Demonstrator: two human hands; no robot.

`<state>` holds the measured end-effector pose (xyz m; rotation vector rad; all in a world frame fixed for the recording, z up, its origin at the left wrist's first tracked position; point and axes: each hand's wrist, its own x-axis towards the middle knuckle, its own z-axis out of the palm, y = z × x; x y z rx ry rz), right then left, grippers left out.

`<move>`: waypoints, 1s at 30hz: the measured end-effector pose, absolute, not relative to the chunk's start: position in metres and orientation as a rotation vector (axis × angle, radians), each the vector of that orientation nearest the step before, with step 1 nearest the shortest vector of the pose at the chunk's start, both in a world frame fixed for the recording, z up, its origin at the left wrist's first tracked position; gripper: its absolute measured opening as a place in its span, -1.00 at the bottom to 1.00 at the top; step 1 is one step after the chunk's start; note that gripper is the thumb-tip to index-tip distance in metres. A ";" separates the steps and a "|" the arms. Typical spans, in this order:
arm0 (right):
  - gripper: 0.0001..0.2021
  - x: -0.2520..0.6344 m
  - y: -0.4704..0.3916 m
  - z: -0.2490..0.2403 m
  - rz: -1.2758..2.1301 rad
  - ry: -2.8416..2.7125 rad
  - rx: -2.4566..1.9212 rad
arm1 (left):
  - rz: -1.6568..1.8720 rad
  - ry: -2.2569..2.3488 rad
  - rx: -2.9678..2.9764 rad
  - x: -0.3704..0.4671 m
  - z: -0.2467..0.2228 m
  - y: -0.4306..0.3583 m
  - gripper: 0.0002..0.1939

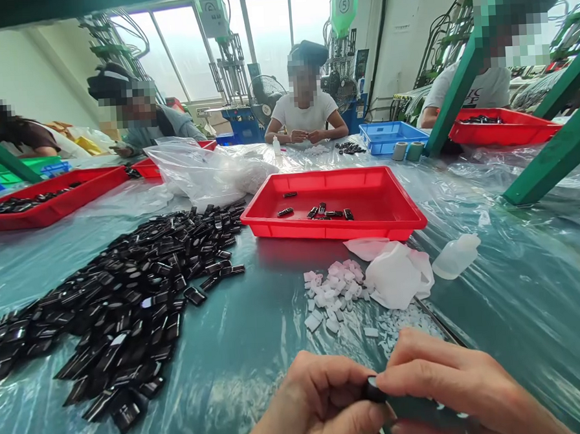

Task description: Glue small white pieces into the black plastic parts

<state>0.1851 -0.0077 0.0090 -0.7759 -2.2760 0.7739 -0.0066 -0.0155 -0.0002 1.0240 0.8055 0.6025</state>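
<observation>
Near the bottom edge, my left hand [324,403] is closed around a small black part [374,389], holding it between thumb and fingers. The fingertips of my right hand [449,383] press against the same part from the right side. Just beyond my hands lies a heap of small white pieces [337,292], some of them pinkish. A crumpled white cloth or bag [395,273] rests beside that heap. To the left spreads a large pile of glossy black parts [142,283]. Behind the heap stands a red tray [334,231] with several black parts in it.
A translucent bottle [456,257] lies right of the cloth. Plastic film covers the green table [218,337]. A clear plastic bag [200,173] sits behind the pile. Several people work across the table, near more red trays [65,203] and a blue tray [393,137]. Green posts [471,65] rise at right.
</observation>
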 end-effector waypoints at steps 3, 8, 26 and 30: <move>-0.79 0.187 -0.005 0.009 0.778 -2.185 -0.872 | 0.612 0.851 1.000 -0.007 -0.002 -0.016 -0.63; -0.85 0.186 0.006 -0.003 0.368 -2.202 -1.088 | 0.686 0.999 0.967 -0.005 0.002 -0.013 -0.63; -0.86 0.178 0.004 -0.013 0.424 -2.142 -0.985 | 0.640 0.973 0.908 -0.003 -0.003 -0.010 -0.65; -0.79 0.176 -0.003 -0.002 0.739 -1.995 -0.786 | 0.592 0.862 0.941 -0.005 -0.007 -0.009 -0.61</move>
